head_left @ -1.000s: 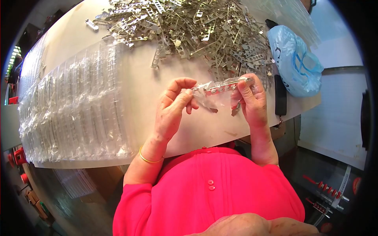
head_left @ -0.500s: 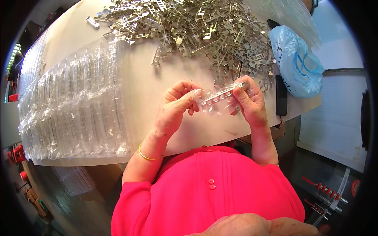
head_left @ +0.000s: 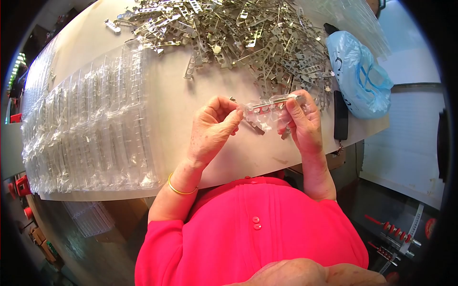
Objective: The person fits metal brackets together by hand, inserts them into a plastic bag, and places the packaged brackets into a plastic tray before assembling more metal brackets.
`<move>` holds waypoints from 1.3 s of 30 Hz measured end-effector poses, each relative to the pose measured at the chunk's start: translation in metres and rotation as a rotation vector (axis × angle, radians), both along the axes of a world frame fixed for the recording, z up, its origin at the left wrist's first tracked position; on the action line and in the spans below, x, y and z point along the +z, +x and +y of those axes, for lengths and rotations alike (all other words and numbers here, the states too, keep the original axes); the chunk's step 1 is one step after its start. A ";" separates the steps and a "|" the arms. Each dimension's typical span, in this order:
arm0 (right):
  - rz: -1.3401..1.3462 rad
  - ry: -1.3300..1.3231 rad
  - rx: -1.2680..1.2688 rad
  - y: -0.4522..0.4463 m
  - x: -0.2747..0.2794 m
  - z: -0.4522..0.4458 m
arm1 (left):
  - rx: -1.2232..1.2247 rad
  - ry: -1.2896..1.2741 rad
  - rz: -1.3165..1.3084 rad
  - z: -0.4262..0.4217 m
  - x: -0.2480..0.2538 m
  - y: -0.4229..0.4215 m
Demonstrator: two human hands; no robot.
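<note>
A clear plastic bag (head_left: 274, 121) is stretched between my two hands over the table. Inside it, or along its upper edge, lies a perforated metal strip (head_left: 263, 108) with round holes. My left hand (head_left: 213, 127) pinches the bag's left end between thumb and fingertips. At the other end, my right hand (head_left: 304, 125) is closed on the strip and the bag, thumb on top. A loose metal piece (head_left: 255, 127) shows beneath the bag; whether the bag touches it I cannot tell.
A big heap of metal strips (head_left: 238, 38) covers the far side of the table (head_left: 171, 119). On the left, clear trays (head_left: 151, 143) hold many plastic-wrapped pieces. A blue plastic bag (head_left: 358, 76) and a black bar-shaped object (head_left: 340, 117) lie at right.
The strip has levelled and lies further along the bag, with the plastic now drawn around it. My right hand has shifted slightly upward; a metal piece underneath has come into view.
</note>
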State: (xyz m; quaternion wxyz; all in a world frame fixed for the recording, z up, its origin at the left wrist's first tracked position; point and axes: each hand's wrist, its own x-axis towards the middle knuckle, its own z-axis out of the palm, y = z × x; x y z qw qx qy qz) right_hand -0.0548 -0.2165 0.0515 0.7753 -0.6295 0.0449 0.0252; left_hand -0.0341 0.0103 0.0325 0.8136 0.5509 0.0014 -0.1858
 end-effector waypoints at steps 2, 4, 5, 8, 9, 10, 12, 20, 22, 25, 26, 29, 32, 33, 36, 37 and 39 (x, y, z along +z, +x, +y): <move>0.003 0.035 -0.027 0.000 -0.001 0.002 | -0.008 0.016 -0.001 -0.001 -0.003 0.000; 0.007 0.070 -0.052 -0.001 -0.001 0.003 | -0.014 0.032 -0.001 -0.001 -0.003 0.000; 0.008 0.090 -0.052 -0.001 0.000 0.004 | -0.029 0.048 0.011 -0.001 0.000 0.000; 0.003 0.090 -0.044 -0.002 -0.002 0.004 | 0.005 0.083 0.015 0.000 0.000 -0.001; -0.004 0.068 -0.040 -0.003 -0.002 0.003 | 0.051 0.099 0.007 0.000 -0.001 -0.001; -0.004 0.066 -0.043 -0.004 -0.003 0.001 | 0.048 0.097 0.007 0.001 -0.001 0.000; 0.016 0.004 -0.047 -0.005 -0.003 0.000 | 0.136 0.024 -0.010 0.003 0.000 0.002; -0.037 -0.066 -0.071 -0.006 -0.002 0.004 | -0.032 -0.023 0.115 0.001 0.003 0.001; -0.021 -0.107 -0.057 -0.007 -0.001 0.004 | -0.049 -0.014 0.074 0.000 0.002 0.001; -0.065 -0.151 -0.082 -0.007 0.000 0.005 | 0.039 -0.052 0.019 0.002 -0.005 0.000; -0.073 -0.157 -0.092 -0.006 0.001 0.005 | 0.038 -0.053 0.018 0.002 -0.005 0.000; -0.088 -0.170 -0.105 -0.005 0.004 0.004 | 0.109 -0.062 0.019 0.003 -0.006 0.001; -0.122 -0.176 -0.110 -0.004 0.004 0.003 | 0.122 -0.056 0.022 0.005 -0.008 0.001; -0.149 -0.173 -0.112 -0.004 0.004 0.002 | 0.178 -0.019 -0.014 0.005 -0.007 0.002; -0.089 -0.226 -0.019 -0.007 0.011 -0.003 | 0.221 0.072 -0.134 0.004 0.003 -0.001; -0.091 -0.226 -0.022 -0.007 0.011 0.000 | 0.162 0.140 -0.224 0.002 0.004 -0.003; -0.115 -0.183 0.056 -0.010 0.010 0.006 | 0.078 0.292 -0.448 -0.004 0.000 -0.003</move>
